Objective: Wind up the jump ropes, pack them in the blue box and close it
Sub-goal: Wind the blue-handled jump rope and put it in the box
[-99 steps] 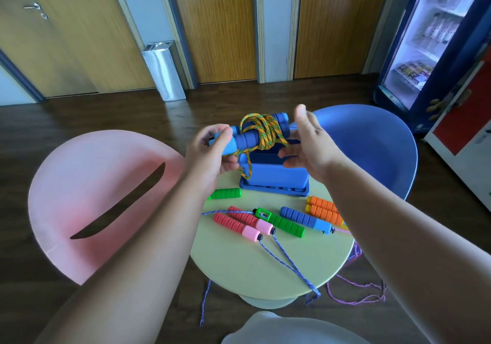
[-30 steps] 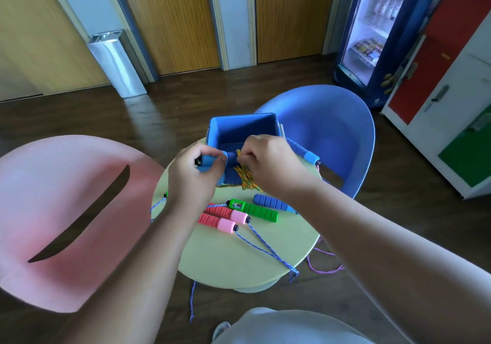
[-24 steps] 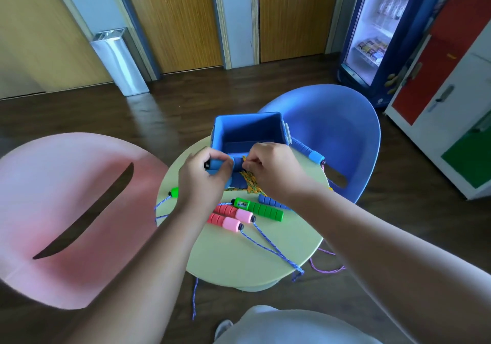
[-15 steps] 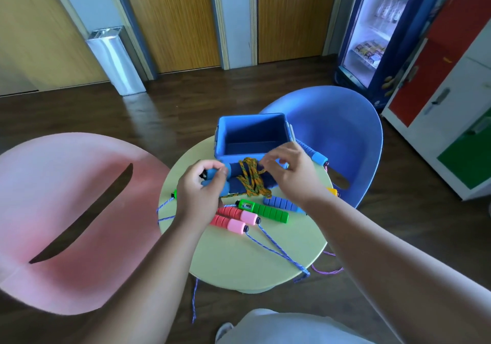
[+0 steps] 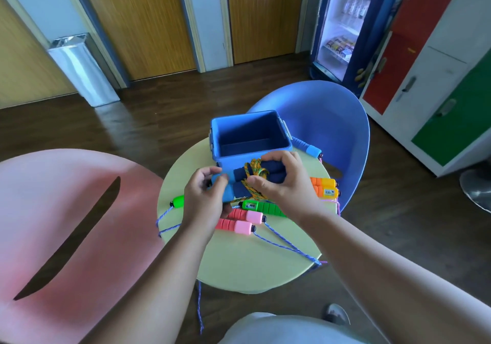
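The open blue box (image 5: 249, 155) stands at the far side of the round yellow-green table (image 5: 247, 261), nothing visible inside. Just in front of it both hands hold a wound jump rope (image 5: 253, 176) with dark blue foam handles and an orange-yellow cord wrapped round them. My left hand (image 5: 204, 197) grips the light-blue handle ends. My right hand (image 5: 281, 181) holds the other end, thumb on the cord. On the table lie loose ropes: pink handles (image 5: 240, 222), a green handle (image 5: 264, 206), orange handles (image 5: 325, 187), another green handle (image 5: 177, 201).
A blue-handled rope (image 5: 305, 147) lies beside the box toward the blue chair (image 5: 326, 120). A pink chair (image 5: 66, 224) stands at the left. Blue and purple cords (image 5: 287, 248) hang over the table's edge. Lockers and a drinks fridge stand at the right.
The wound blue rope was held up above the box, then brought down in front of it. In the last half second my right hand closed over its right end.
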The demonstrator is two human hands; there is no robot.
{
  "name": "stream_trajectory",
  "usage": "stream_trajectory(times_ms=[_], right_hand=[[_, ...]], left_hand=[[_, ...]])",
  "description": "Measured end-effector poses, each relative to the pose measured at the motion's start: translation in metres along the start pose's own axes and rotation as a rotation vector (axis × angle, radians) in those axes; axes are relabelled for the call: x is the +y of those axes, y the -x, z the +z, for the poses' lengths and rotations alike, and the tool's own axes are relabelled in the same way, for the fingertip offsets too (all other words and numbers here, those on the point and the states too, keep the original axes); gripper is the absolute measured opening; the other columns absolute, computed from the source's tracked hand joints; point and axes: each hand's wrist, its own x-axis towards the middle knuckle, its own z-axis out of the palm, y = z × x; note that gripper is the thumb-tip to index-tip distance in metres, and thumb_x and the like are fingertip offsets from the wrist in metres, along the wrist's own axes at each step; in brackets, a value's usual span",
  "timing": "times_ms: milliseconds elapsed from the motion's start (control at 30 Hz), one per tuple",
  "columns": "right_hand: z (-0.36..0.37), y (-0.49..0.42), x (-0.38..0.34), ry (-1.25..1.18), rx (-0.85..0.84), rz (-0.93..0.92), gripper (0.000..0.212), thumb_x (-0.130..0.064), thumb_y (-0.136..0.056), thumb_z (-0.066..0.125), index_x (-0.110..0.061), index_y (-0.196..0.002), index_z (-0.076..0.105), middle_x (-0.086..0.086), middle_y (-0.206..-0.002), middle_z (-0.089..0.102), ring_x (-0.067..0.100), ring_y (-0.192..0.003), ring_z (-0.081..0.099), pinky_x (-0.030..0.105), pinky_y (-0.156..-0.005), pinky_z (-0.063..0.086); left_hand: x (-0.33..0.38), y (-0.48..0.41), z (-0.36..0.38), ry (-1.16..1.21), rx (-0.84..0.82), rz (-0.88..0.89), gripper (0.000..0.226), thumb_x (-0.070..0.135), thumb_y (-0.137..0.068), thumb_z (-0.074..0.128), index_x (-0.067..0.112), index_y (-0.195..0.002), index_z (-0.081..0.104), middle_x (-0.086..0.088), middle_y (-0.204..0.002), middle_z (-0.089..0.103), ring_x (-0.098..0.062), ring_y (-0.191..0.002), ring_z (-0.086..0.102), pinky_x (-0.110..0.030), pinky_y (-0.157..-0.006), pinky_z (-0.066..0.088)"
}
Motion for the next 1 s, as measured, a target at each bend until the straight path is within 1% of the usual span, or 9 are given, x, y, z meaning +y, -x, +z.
stream_trajectory(times_ms=[133, 200, 300, 367, 500, 633, 733, 833, 1000], right_hand=[[0.007, 0.010, -0.007, -0.024, 0.048, -0.025, 0.053, -0.018, -0.080, 0.086, -0.016, -0.129, 0.063, 0.000, -0.114, 0.055, -0.006, -0.098, 0.061, 0.010, -0.082, 0.048], [0.001, 0.009, -0.008, -0.021, 0.045, -0.021, 0.057, -0.018, -0.082, 0.084, -0.014, -0.134, 0.062, 0.002, -0.114, 0.058, -0.011, -0.095, 0.060, 0.005, -0.080, 0.046], [-0.006, 0.006, -0.004, 0.003, 0.001, -0.013, 0.059, -0.019, -0.084, 0.083, -0.015, -0.138, 0.060, 0.002, -0.117, 0.059, -0.012, -0.097, 0.059, 0.003, -0.081, 0.043], [-0.009, 0.002, 0.003, 0.042, -0.030, 0.007, 0.061, -0.025, -0.085, 0.082, -0.018, -0.140, 0.056, 0.000, -0.121, 0.057, -0.010, -0.103, 0.057, 0.006, -0.085, 0.044], [-0.018, -0.009, 0.017, -0.050, -0.058, 0.171, 0.074, -0.046, -0.084, 0.078, -0.029, -0.143, 0.037, 0.000, -0.132, 0.055, 0.011, -0.116, 0.060, 0.023, -0.091, 0.052], [-0.023, -0.026, 0.019, -0.116, 0.061, 0.152, 0.077, -0.057, -0.072, 0.083, -0.032, -0.136, 0.047, -0.004, -0.124, 0.062, 0.013, -0.113, 0.065, 0.037, -0.094, 0.057], [-0.037, -0.043, 0.017, -0.095, 0.025, 0.096, 0.071, -0.055, -0.073, 0.083, -0.033, -0.134, 0.054, -0.004, -0.117, 0.068, 0.013, -0.104, 0.069, 0.036, -0.089, 0.059], [-0.052, -0.059, 0.018, -0.077, -0.063, 0.075, 0.074, -0.059, -0.072, 0.080, -0.037, -0.137, 0.052, 0.000, -0.117, 0.070, 0.019, -0.104, 0.069, 0.038, -0.088, 0.059], [-0.069, -0.065, 0.026, -0.188, -0.191, 0.137, 0.050, -0.026, -0.087, 0.080, -0.025, -0.127, 0.050, 0.018, -0.099, 0.069, 0.015, -0.071, 0.064, 0.024, -0.061, 0.053]], left_hand=[[0.002, -0.001, -0.002, 0.075, -0.087, -0.109, 0.014, 0.014, -0.097, 0.063, 0.018, -0.110, 0.064, -0.017, -0.089, 0.065, -0.021, -0.040, 0.048, -0.024, -0.038, 0.039], [0.003, 0.001, 0.000, 0.096, -0.134, -0.139, 0.023, 0.017, -0.096, 0.069, 0.019, -0.118, 0.067, -0.019, -0.096, 0.068, -0.022, -0.040, 0.048, -0.024, -0.038, 0.040], [0.000, -0.001, 0.004, 0.088, -0.133, -0.163, 0.025, 0.018, -0.092, 0.074, 0.018, -0.116, 0.071, -0.018, -0.098, 0.067, -0.023, -0.040, 0.048, -0.022, -0.038, 0.038], [0.000, -0.001, 0.008, 0.072, -0.111, -0.145, 0.020, 0.018, -0.090, 0.076, 0.020, -0.110, 0.073, -0.013, -0.092, 0.067, -0.023, -0.044, 0.050, -0.023, -0.041, 0.040], [0.011, -0.004, 0.019, -0.042, -0.011, -0.014, 0.014, 0.016, -0.089, 0.077, 0.025, -0.097, 0.069, -0.009, -0.089, 0.066, -0.025, -0.044, 0.051, -0.024, -0.037, 0.040], [0.019, -0.008, 0.039, -0.024, 0.072, -0.011, 0.017, 0.018, -0.088, 0.077, 0.024, -0.099, 0.065, -0.011, -0.089, 0.067, -0.025, -0.041, 0.051, -0.023, -0.037, 0.041], [0.022, -0.012, 0.054, 0.022, 0.085, -0.087, 0.024, 0.020, -0.087, 0.079, 0.025, -0.110, 0.072, -0.010, -0.081, 0.069, -0.025, -0.038, 0.051, -0.024, -0.039, 0.040], [0.023, -0.012, 0.069, 0.069, 0.124, -0.139, 0.020, 0.022, -0.087, 0.079, 0.026, -0.105, 0.073, -0.012, -0.080, 0.070, -0.023, -0.039, 0.051, -0.025, -0.041, 0.041], [0.025, -0.008, 0.093, -0.109, 0.232, -0.040, 0.018, 0.027, -0.084, 0.081, 0.029, -0.098, 0.070, -0.006, -0.081, 0.069, -0.020, -0.038, 0.053, -0.023, -0.038, 0.040]])
